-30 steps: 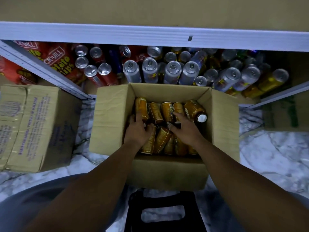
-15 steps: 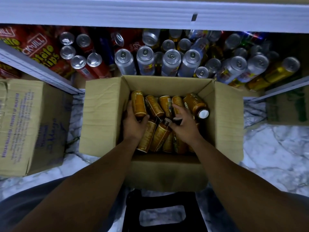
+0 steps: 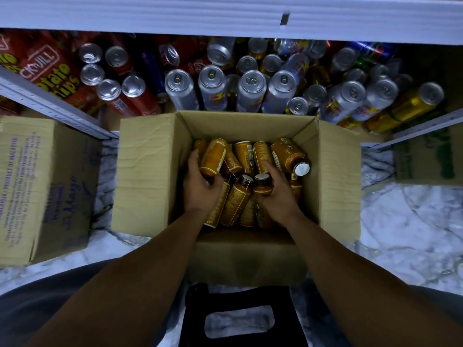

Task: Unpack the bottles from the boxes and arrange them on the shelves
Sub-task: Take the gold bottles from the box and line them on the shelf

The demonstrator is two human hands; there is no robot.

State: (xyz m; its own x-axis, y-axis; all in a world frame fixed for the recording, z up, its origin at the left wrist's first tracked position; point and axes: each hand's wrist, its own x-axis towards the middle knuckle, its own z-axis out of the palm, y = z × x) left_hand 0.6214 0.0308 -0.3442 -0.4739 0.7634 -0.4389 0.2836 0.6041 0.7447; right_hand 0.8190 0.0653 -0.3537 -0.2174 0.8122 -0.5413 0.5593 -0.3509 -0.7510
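Note:
An open cardboard box [image 3: 150, 176] stands on the floor before me with several orange-brown bottles lying inside. My left hand [image 3: 200, 189] grips one bottle [image 3: 214, 157] near its lower end, at the left side of the box. My right hand [image 3: 278, 194] holds a dark-capped bottle [image 3: 262, 187] in the middle, with the forefinger stretched over the bottles behind. Another bottle with a white cap [image 3: 290, 156] lies at the right side.
The low shelf [image 3: 50, 103] behind the box is packed with silver, red and gold cans [image 3: 250, 90] and a red chip bag [image 3: 45, 71]. A closed carton [image 3: 42, 186] sits at the left, another carton [image 3: 426, 159] at the right. A black stool [image 3: 240, 319] is under me.
Both hands have closed around bottles in the box: the left one has lifted a bottle at the left side, the right one has wrapped round a dark-capped bottle. The view has tilted slightly.

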